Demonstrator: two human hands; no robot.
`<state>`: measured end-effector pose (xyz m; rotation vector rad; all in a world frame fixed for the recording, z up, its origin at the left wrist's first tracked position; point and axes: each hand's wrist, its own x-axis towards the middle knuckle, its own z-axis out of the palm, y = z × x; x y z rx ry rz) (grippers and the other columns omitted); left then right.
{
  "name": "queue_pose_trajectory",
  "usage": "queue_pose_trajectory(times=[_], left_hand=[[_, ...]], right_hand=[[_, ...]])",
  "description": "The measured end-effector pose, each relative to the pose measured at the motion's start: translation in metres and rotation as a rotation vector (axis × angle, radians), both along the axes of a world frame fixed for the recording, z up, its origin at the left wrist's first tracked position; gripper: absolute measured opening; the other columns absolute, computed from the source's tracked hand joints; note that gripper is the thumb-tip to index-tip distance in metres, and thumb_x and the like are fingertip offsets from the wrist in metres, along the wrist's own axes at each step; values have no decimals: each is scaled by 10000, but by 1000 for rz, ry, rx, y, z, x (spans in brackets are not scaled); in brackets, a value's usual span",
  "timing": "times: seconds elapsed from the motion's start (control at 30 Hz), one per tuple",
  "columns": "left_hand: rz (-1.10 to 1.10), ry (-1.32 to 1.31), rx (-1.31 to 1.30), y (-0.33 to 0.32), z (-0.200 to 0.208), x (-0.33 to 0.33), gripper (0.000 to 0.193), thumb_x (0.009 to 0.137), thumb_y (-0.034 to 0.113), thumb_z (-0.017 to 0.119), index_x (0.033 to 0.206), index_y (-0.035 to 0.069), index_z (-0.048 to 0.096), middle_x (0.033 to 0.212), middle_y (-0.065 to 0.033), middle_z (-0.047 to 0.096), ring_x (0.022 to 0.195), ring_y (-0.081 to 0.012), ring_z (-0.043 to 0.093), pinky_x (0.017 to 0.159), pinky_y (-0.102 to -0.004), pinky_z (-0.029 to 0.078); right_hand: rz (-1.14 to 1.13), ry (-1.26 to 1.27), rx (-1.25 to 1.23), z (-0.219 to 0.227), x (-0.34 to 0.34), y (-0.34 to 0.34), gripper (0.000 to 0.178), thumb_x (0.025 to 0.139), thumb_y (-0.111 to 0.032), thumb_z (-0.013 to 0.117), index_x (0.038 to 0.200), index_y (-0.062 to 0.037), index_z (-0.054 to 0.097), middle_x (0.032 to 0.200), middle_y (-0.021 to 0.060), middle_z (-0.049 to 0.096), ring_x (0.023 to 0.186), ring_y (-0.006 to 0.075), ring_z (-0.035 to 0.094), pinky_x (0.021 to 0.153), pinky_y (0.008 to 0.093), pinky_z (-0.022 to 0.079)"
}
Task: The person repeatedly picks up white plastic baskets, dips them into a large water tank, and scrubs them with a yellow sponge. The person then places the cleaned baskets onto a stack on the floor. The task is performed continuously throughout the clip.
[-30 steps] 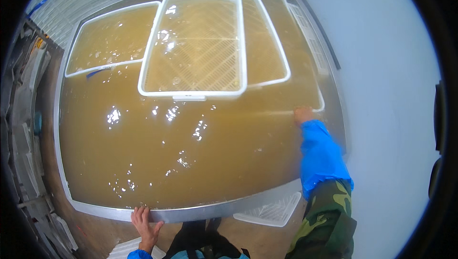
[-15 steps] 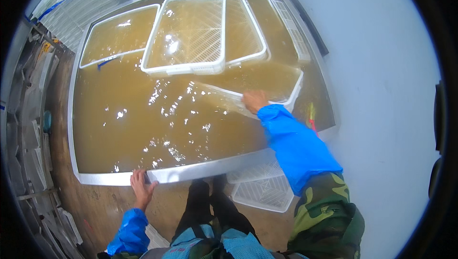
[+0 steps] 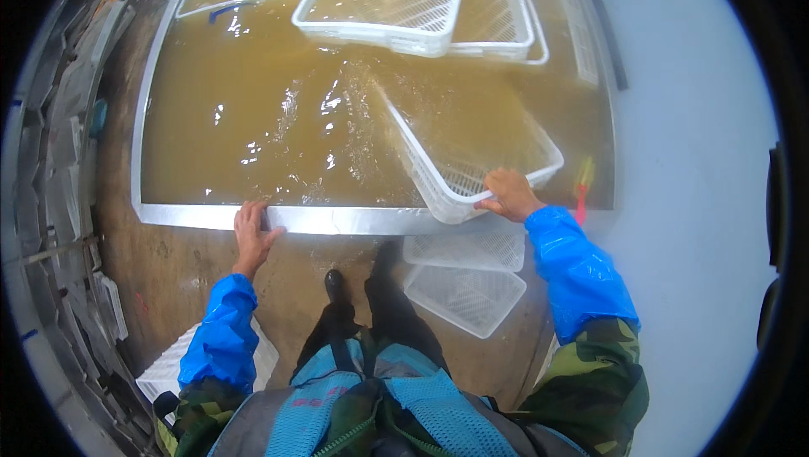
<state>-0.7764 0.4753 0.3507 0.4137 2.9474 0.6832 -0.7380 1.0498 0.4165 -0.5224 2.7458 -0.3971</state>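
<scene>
My right hand [image 3: 508,193] is closed around the near rim of a white slotted plastic basket [image 3: 437,179]. The basket is tilted, its near corner raised at the metal edge of the tank and its far part under the murky brown water. On the near metal rim [image 3: 354,220] of the tank, to the left, my left hand [image 3: 254,236] grips with its fingers over the top and its thumb toward me. Beside my right wrist, a brush with yellow bristles and a red handle [image 3: 582,191] leans at the tank's right corner.
Several more white baskets [image 3: 379,33] lie partly sunk at the tank's far side. Two flat white baskets [image 3: 465,297] lie on the floor under the near rim. A white crate [image 3: 268,354] stands by my left arm. Grey trays [image 3: 63,171] are stacked along the left.
My right hand has drawn the basket toward me, and its near side has come up out of the water to the rim. My left hand stays on the tank's rim. The view has tilted down.
</scene>
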Motion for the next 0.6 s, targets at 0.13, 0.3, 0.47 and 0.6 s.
queue_pose_trajectory(times=[0.13, 0.3, 0.47, 0.6], left_hand=[[31, 4, -3, 1, -2, 2, 677, 660, 394, 807, 1209, 93, 550, 1277, -133, 519, 1265, -394, 402, 1061, -503, 300], [72, -27, 26, 1, 4, 3, 660, 651, 318, 810, 1213, 83, 557, 1282, -134, 516, 1294, -375, 384, 1088, -488, 269], [85, 2, 53, -6, 11, 6, 631, 678, 314, 796, 1217, 85, 560, 1280, -124, 520, 1302, -362, 379, 1093, -489, 256], [102, 65, 78, -12, 7, 14, 624, 707, 310, 779, 1239, 86, 541, 1315, -127, 492, 1300, -362, 383, 1080, -511, 275]], right_hand=[[39, -19, -29, -17, -14, -25, 426, 805, -508, 659, 834, -88, 590, 862, 120, 617, 838, 351, 594, 690, 454, 466], [-31, 67, -141, -17, -17, -56, 386, 804, -482, 677, 789, -104, 600, 779, 115, 629, 750, 350, 607, 619, 463, 465], [-113, 123, -149, 1, -21, -99, 394, 802, -472, 694, 732, -95, 604, 714, 143, 618, 688, 356, 607, 584, 460, 451], [-244, 280, -175, 49, -45, -147, 424, 829, -459, 688, 687, -69, 600, 662, 161, 601, 630, 370, 590, 551, 451, 430]])
